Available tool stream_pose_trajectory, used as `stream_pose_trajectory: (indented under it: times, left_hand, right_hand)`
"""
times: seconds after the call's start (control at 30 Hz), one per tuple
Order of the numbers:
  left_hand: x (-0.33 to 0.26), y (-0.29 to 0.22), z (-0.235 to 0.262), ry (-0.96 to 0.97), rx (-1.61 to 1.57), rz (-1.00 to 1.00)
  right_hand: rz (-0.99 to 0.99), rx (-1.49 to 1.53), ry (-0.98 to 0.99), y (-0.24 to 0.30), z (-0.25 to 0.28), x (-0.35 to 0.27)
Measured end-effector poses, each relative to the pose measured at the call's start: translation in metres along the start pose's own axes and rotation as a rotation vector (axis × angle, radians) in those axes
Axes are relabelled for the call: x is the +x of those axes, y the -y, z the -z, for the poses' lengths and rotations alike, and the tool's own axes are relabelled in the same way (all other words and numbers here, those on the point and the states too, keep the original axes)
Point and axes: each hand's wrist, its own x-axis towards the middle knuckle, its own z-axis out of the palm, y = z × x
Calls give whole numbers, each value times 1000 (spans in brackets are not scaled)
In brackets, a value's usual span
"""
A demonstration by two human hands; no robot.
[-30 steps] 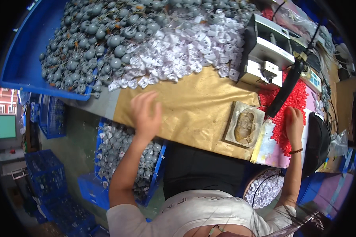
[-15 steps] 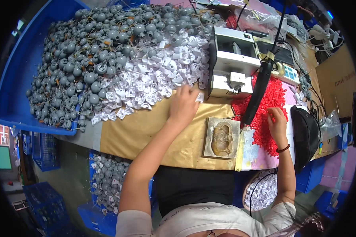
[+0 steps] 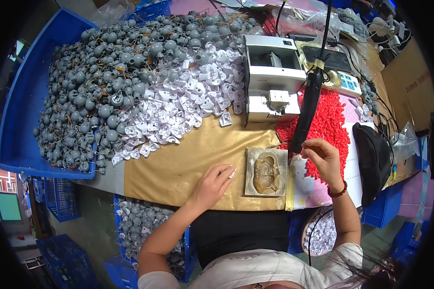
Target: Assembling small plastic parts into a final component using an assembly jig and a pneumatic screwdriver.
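Observation:
My left hand [image 3: 212,187] is over the gold cloth [image 3: 178,171], its fingers closed on a small white plastic part [image 3: 232,172], mostly hidden by the fingertips. To its right lies a square metal mould [image 3: 266,172] with a rounded yellowish hollow. My right hand [image 3: 324,163] is in a pinch beside the lower end of a black wrapped tube [image 3: 306,118], above the heap of small red pieces [image 3: 333,115]. Whatever its fingertips hold is too small to make out. A pile of white plastic parts [image 3: 178,106] lies beyond my left hand.
Many grey ball-shaped parts with wires [image 3: 96,91] spill from a blue bin [image 3: 17,115] at the left. A white machine [image 3: 275,77] stands at the back centre. A power strip [image 3: 348,84], a black pouch [image 3: 371,161] and a cardboard box [image 3: 410,86] are at the right.
My left hand has come back from the white pile toward me, carrying a white part to beside the mould. My right hand has moved left from the red heap to the tube's end.

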Motion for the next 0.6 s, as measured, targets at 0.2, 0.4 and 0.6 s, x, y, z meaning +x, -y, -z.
stream_pose_trajectory:
  times: [0.2,0.4,0.6]
  left_hand:
    - [10,-13,2,-7,90,27]
    - [3,-17,5,-15,85,41]
    - [44,-64,-14,-26,-327,-5]
  right_hand:
    - [304,-245,42,-2,-6,-5]
    - [392,-357,53,0,-18,-9]
    - [470,-389,84,1,-34,-9]
